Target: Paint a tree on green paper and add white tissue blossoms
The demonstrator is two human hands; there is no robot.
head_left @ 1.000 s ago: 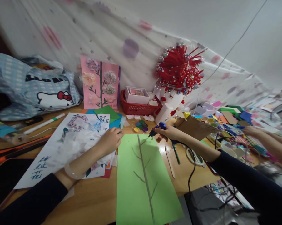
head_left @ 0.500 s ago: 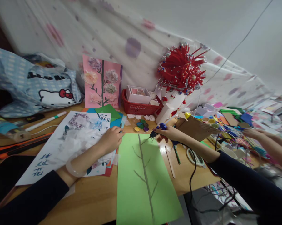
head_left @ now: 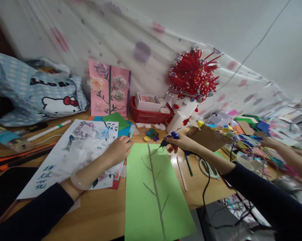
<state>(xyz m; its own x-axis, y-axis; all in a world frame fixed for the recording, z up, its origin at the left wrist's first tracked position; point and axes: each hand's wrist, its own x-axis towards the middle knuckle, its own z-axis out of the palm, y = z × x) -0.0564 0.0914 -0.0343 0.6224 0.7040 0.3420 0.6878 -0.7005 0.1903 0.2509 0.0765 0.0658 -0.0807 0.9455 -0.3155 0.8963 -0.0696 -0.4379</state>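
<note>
A green sheet (head_left: 140, 214) with a dark painted branch lies on the table. My right hand (head_left: 182, 142) is wrapped round a blue and black glue gun (head_left: 173, 135), whose dark tip is over the sheet's upper part, near a branch end; whether it touches the paper I cannot tell. Its black cord hangs below. My left hand (head_left: 120, 149) rests at the sheet's upper left edge, fingers closed round a thin dark stick-like item (head_left: 129, 134) that is mostly hidden. Under my left forearm lies a white sheet (head_left: 37, 170) with flowers, writing and crumpled white paper.
Behind stand a pink flower picture (head_left: 97, 97), a red basket (head_left: 151, 117) and a red beaded headpiece (head_left: 193, 75). A wooden stick (head_left: 182, 174), green pen (head_left: 189, 165) and tape roll (head_left: 208, 168) lie right. Another person's hands (head_left: 273, 144) are over craft scraps farther right.
My hands and the glue gun have hardly moved. At the far right, the other person's hands have shifted slightly.
</note>
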